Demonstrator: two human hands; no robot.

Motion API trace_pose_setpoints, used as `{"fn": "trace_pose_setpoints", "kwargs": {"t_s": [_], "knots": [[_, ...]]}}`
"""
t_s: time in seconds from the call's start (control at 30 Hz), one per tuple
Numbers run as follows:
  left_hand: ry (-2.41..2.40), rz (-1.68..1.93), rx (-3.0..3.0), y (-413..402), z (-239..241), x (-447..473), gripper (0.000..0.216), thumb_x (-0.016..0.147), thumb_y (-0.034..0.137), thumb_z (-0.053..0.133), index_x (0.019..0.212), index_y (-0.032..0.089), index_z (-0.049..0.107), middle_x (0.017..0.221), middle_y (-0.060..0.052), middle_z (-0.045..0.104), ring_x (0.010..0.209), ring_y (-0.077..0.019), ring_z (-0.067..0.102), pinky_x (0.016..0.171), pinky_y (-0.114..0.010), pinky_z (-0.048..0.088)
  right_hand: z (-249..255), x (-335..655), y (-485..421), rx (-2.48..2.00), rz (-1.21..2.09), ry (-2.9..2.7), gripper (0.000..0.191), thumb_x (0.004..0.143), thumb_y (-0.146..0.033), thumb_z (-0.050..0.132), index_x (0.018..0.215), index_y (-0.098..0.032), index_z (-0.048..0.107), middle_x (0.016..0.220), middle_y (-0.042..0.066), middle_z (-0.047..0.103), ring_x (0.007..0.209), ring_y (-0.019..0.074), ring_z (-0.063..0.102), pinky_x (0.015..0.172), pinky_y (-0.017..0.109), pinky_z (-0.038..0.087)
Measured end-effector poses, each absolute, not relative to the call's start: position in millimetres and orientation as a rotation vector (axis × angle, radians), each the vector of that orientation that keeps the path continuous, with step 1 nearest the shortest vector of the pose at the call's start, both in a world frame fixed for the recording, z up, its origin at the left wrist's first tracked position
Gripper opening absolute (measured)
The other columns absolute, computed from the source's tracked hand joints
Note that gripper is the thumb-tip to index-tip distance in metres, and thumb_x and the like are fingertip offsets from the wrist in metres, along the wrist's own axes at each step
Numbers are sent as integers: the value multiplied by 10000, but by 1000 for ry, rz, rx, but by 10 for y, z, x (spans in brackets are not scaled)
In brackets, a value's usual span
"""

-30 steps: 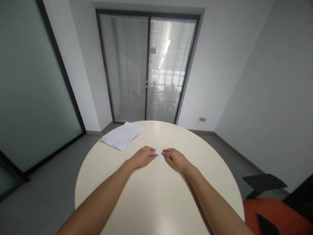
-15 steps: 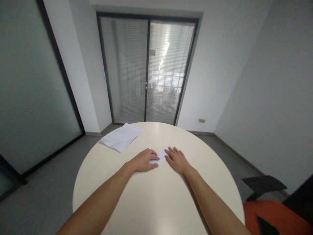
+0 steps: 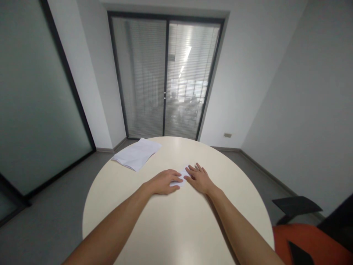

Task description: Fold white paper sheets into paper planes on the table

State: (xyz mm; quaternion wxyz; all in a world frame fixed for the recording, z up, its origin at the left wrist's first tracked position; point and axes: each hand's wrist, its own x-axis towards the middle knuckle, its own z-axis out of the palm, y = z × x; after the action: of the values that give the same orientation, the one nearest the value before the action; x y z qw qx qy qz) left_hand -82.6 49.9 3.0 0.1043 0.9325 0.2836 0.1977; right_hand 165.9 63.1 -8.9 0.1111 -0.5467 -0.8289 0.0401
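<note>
A small piece of white paper [image 3: 182, 179] lies flat near the middle of the round table [image 3: 171, 228], partly covered by my hands. My left hand [image 3: 167, 181] rests on its left part, fingers stretched and thumb apart below. On the right part lies my right hand [image 3: 199, 179], palm down with its fingers spread. Between the two hands only a narrow strip of the paper shows, so its full outline is hidden.
Larger white sheets of paper [image 3: 138, 152] lie at the table's far left edge. An orange chair [image 3: 311, 243] with a black armrest [image 3: 297, 209] stands at the right. Behind the table is a glass door [image 3: 165, 77] with blinds.
My left hand has slid slightly to the right on the small paper. The right hand's fingers have shifted a little and spread differently. The large sheets have stayed put.
</note>
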Motion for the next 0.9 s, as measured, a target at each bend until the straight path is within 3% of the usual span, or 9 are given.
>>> {"fn": "trace_pose_setpoints", "kwargs": {"t_s": [0.1, 0.2, 0.3, 0.4, 0.53, 0.7, 0.9], "knots": [[872, 562, 2785, 498, 29, -825, 406, 901, 349, 608, 1293, 251, 656, 1401, -78, 591, 1292, -260, 523, 1125, -415, 379, -29, 1590, 615, -1467, -2, -2450, 436, 1015, -426, 394, 1323, -229, 632, 1412, 91, 588, 1348, 263, 470, 1149, 444, 284], [888, 540, 2810, 499, 22, -832, 382, 928, 361, 573, 1290, 269, 656, 1425, -73, 570, 1304, -269, 513, 1125, -437, 371, 28, 1517, 571, -1442, -30, -2423, 362, 994, -397, 448, 1185, -239, 713, 1259, 81, 685, 1160, 229, 605, 1036, 363, 402], [960, 568, 2792, 506, 11, -843, 389, 929, 422, 576, 1277, 265, 657, 1400, -82, 585, 1284, -278, 523, 1097, -444, 397, 30, 1495, 535, -1452, -23, -2414, 342, 952, -448, 526, 1154, -251, 720, 1274, 80, 676, 1164, 246, 606, 1029, 369, 402], [1052, 635, 2750, 518, 3, -853, 497, 897, 474, 614, 1319, 211, 610, 1340, -109, 622, 1246, -286, 546, 1073, -438, 419, -17, 1540, 544, -1467, 0, -2394, 428, 924, -498, 561, 1244, -238, 674, 1361, 104, 624, 1262, 283, 552, 1095, 430, 348], [1066, 666, 2720, 523, 7, -856, 516, 866, 457, 650, 1302, 184, 603, 1294, -112, 648, 1194, -285, 580, 1044, -419, 439, -61, 1620, 598, -1410, 42, -2365, 455, 945, -425, 534, 1321, -188, 628, 1390, 131, 598, 1279, 268, 543, 1110, 409, 355], [1025, 675, 2684, 491, 28, -842, 541, 857, 415, 657, 1339, 188, 560, 1322, -112, 631, 1203, -275, 585, 1051, -406, 437, -34, 1605, 610, -1382, 77, -2299, 383, 947, -323, 515, 1268, -168, 658, 1291, 120, 651, 1163, 233, 606, 1033, 337, 426], [1073, 660, 2642, 463, 55, -827, 739, 830, 433, 673, 1470, 197, 389, 1408, -132, 568, 1257, -303, 559, 1066, -429, 427, 81, 1532, 546, -1481, 64, -2180, 333, 939, -338, 540, 1212, -200, 672, 1034, 73, 708, 889, 197, 665, 839, 304, 482]]}}
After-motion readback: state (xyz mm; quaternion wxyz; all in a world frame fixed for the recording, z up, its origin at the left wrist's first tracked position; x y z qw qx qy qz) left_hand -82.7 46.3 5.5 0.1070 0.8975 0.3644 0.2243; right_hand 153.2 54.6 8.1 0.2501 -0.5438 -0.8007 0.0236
